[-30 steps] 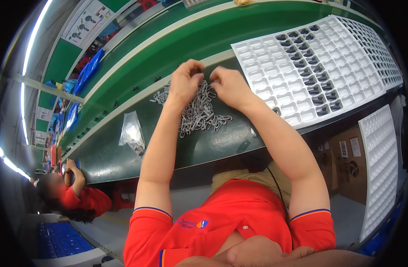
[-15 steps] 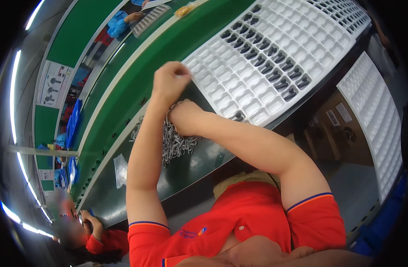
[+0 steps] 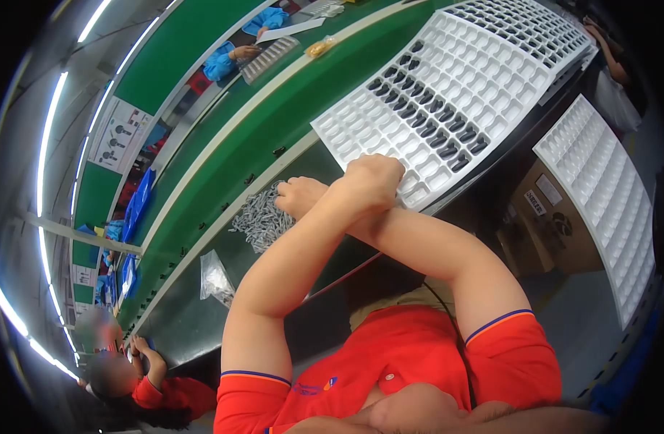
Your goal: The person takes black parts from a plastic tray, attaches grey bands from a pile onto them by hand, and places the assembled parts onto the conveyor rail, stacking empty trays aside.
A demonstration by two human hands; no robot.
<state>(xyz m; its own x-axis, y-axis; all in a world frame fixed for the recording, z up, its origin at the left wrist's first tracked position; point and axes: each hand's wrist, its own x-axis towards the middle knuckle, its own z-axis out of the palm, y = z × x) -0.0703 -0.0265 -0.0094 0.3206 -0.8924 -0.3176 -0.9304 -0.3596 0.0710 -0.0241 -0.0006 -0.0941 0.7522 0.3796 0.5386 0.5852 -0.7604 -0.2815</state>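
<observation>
My arms are crossed, the left over the right. My left hand (image 3: pixel 376 181) is closed over the near corner of a white compartment tray (image 3: pixel 411 182), its fingertips hidden under the knuckles. My right hand (image 3: pixel 300 197) has its fingers curled at the right edge of a pile of small grey elongated parts (image 3: pixel 263 219); whatever is between its fingertips is too small to make out. Small black parts (image 3: pixel 422 98) fill several rows of the tray's pockets, and other pockets hold nothing.
A green conveyor belt (image 3: pixel 274 123) with small dark parts runs behind the bench. A clear plastic bag (image 3: pixel 214 278) lies left of the pile. More trays (image 3: pixel 520 32) stand beyond, and another leans (image 3: pixel 599 195) at right by a cardboard box (image 3: pixel 556 217). Co-workers sit opposite and at left.
My left hand has moved right and down from above the belt-side edge to the tray's near corner, crossing over my right forearm. My right hand stays by the grey pile.
</observation>
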